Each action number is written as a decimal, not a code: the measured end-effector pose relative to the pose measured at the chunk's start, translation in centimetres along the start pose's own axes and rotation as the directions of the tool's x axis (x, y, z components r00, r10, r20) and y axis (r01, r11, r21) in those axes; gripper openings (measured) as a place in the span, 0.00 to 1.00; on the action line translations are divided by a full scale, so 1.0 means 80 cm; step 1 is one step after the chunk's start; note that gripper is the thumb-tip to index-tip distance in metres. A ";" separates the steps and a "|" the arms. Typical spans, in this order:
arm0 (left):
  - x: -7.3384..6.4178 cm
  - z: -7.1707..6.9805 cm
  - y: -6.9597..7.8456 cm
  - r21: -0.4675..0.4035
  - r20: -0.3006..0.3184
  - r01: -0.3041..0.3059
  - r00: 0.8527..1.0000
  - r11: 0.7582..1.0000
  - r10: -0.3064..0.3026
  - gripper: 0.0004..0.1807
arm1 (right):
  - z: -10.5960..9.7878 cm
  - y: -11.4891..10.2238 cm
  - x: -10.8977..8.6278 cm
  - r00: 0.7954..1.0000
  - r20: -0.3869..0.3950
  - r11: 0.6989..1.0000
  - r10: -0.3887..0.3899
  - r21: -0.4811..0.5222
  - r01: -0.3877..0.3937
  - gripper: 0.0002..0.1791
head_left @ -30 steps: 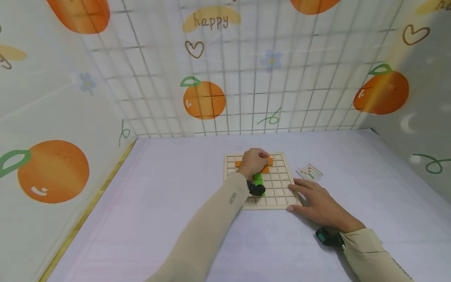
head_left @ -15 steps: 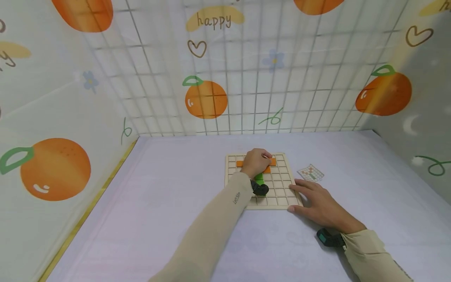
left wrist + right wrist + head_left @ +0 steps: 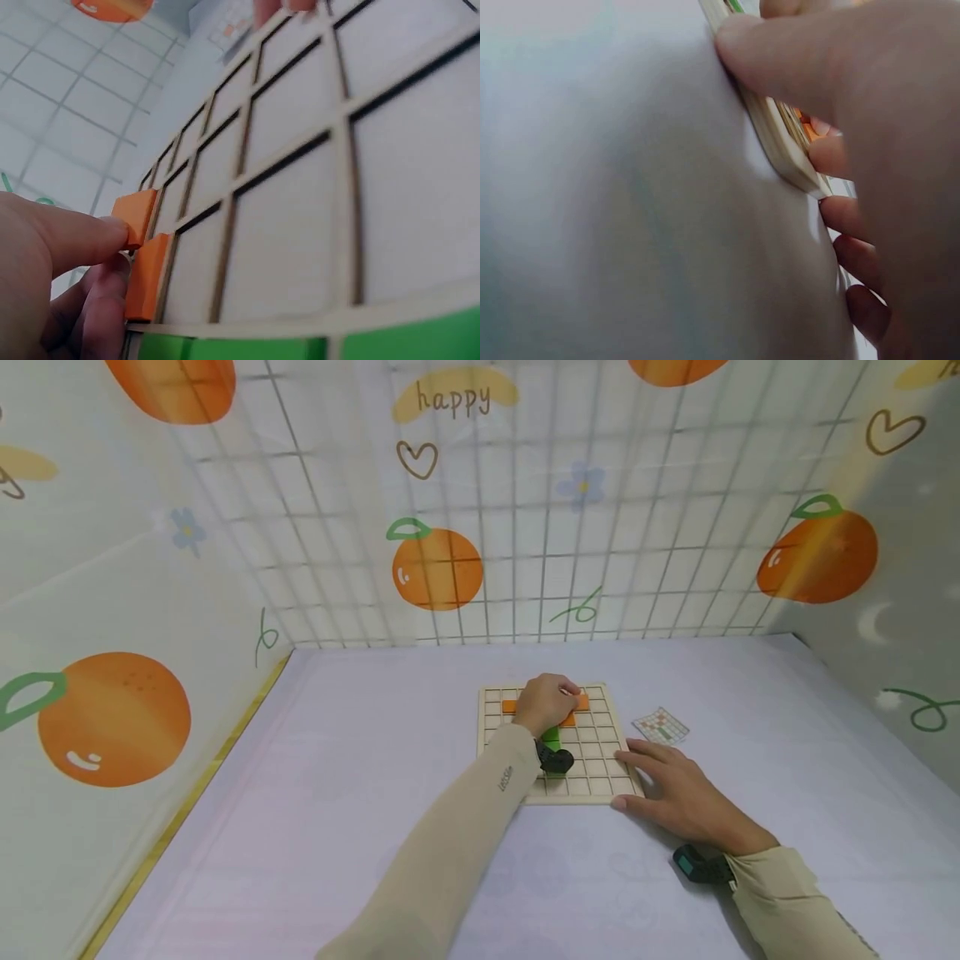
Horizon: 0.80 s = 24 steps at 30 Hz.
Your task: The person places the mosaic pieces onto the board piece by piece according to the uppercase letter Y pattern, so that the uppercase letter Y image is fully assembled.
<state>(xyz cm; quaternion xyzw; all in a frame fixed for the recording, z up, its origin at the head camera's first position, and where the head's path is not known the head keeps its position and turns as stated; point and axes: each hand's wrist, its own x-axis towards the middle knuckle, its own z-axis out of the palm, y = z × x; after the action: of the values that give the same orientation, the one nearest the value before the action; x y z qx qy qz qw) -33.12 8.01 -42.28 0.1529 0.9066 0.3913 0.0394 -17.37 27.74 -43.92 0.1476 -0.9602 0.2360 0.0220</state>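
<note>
A square wooden grid board (image 3: 597,760) lies on the table in the head view. My left hand (image 3: 542,703) reaches over its far part, fingers bent, thumb and fingers pinching an orange block (image 3: 136,217) at its edge. Nearer in the left wrist view sits another orange block (image 3: 147,279), beside the fingers. A green strip (image 3: 552,738) runs below the hand, partly covered by the wrist. My right hand (image 3: 678,793) rests at the board's near right corner, fingers extended. Its thumb (image 3: 776,64) touches the near edge and the index fingertip lies over the right side.
A small printed pattern card (image 3: 661,727) with coloured squares lies right of the board. White cloth covers the table (image 3: 360,760). Behind it hangs a grid-patterned curtain (image 3: 517,527) with oranges, and a yellow strip (image 3: 187,810) follows the left table edge.
My left hand has stayed over the same orange blocks with barely any movement. The right hand keeps its place at the board's corner. The head view has shifted very slightly.
</note>
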 end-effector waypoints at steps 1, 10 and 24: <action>-0.001 0.000 0.001 0.005 0.006 0.004 1.000 1.000 -0.004 0.08 | 0.000 0.000 0.000 1.000 0.000 1.000 -0.001 0.002 0.001 0.44; -0.008 -0.001 0.005 0.048 -0.012 0.007 1.000 0.999 -0.006 0.09 | 0.000 0.000 0.000 1.000 -0.012 1.000 -0.015 0.000 0.015 0.43; -0.002 -0.005 -0.017 -0.191 0.014 -0.023 1.000 0.981 0.027 0.11 | -0.002 -0.003 0.001 1.000 0.010 1.000 0.020 -0.017 -0.020 0.45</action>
<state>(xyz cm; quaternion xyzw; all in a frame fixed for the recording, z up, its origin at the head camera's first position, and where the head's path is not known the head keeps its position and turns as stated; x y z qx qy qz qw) -33.35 6.82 -42.99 0.1631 0.8625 0.4757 0.0567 -17.39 27.60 -43.70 0.1391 -0.9637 0.2273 0.0159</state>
